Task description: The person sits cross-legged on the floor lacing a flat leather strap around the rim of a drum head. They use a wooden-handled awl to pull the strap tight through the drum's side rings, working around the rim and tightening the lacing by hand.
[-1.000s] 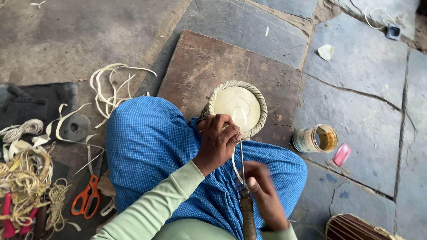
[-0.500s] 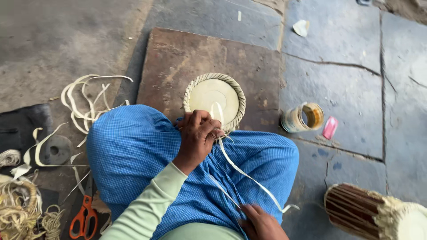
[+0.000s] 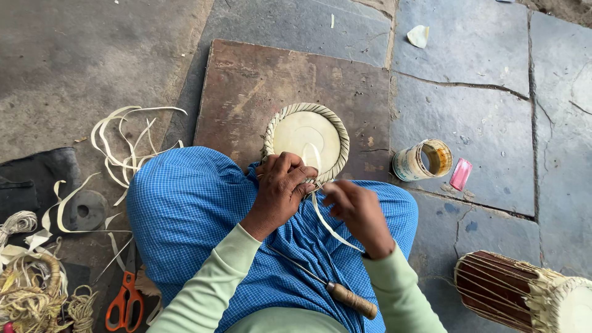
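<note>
Left hand (image 3: 280, 188) is clamping the round pale braided-rim drumhead (image 3: 306, 143); right hand (image 3: 354, 209) is pinching the flat pale lacing strip (image 3: 324, 219), which is at risk of twisting or snapping if overtensioned.

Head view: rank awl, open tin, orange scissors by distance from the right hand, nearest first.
From the right hand:
1. Awl, wooden handle, lying on the lap just below the hand.
2. Open tin, on its side on the stone to the upper right.
3. Orange scissors, far left on the floor.

A round, pale drumhead (image 3: 306, 137) with braided rim lies flat by the knees — a pale strip (image 3: 325, 219) trailing from it.
</note>
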